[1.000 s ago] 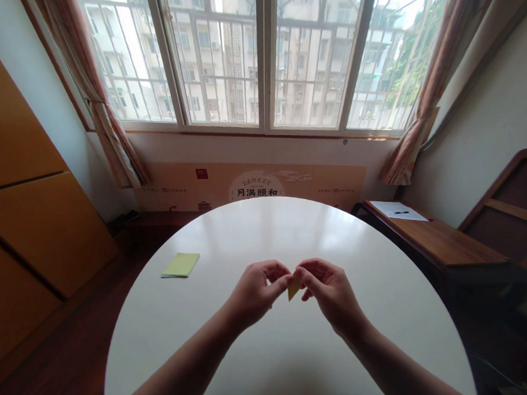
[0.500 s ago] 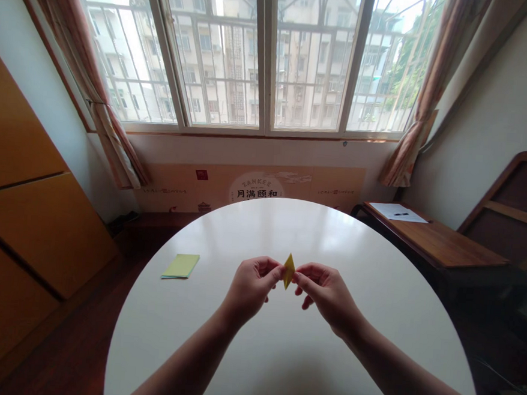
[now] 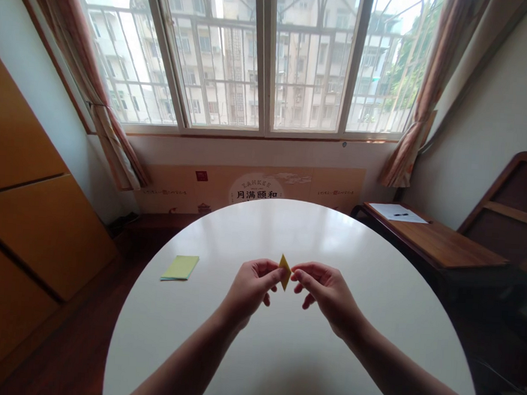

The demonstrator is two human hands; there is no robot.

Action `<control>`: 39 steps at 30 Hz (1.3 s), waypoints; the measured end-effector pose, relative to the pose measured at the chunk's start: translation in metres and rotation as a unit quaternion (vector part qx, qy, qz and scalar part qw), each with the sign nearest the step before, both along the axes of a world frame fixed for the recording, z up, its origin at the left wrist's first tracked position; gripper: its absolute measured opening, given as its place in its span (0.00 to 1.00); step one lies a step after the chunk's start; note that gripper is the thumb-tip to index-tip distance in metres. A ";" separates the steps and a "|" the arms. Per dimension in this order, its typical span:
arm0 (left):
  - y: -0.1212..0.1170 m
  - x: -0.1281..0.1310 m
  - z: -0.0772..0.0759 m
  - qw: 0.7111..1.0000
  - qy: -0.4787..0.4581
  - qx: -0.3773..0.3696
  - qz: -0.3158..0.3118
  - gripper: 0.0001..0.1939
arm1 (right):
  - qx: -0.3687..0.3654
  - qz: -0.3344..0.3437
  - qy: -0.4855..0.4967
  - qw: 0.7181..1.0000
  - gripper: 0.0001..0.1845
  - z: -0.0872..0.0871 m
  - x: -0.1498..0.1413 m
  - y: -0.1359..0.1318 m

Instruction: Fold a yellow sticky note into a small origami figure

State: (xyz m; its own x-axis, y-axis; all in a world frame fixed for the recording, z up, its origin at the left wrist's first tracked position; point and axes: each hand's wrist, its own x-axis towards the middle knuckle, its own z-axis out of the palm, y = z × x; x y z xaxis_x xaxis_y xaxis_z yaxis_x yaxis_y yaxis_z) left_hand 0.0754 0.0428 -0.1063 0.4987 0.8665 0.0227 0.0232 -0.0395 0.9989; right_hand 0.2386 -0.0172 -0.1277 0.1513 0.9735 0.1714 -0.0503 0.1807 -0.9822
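Note:
Between my two hands, above the white round table (image 3: 279,355), is a small folded piece of yellow paper (image 3: 285,277) shaped like a narrow diamond, its points up and down. My left hand (image 3: 252,284) pinches its left side between thumb and forefinger. From the other side, my right hand (image 3: 323,286) pinches at its right corner with thumb and forefinger, the other fingers loosely curled beneath. A pad of yellow-green sticky notes (image 3: 181,267), with a bluish layer at the bottom, lies to the left of my left hand.
A wooden bench (image 3: 459,241) at the right carries a white sheet of paper (image 3: 393,211) with a dark pen-like object on it. A printed tan panel (image 3: 178,182) stands beyond the table, below a barred window. Orange-brown cabinets (image 3: 22,229) are on the left.
The folded paper turned from a downward-tilted position to an upright diamond, then shifted slightly left. My hands moved apart a little at first and keep their pinch.

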 end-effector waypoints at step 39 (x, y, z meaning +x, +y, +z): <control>-0.002 0.000 -0.009 0.987 0.002 0.160 0.023 0.13 | 0.057 0.013 -0.003 0.998 0.12 -0.004 -0.004 0.002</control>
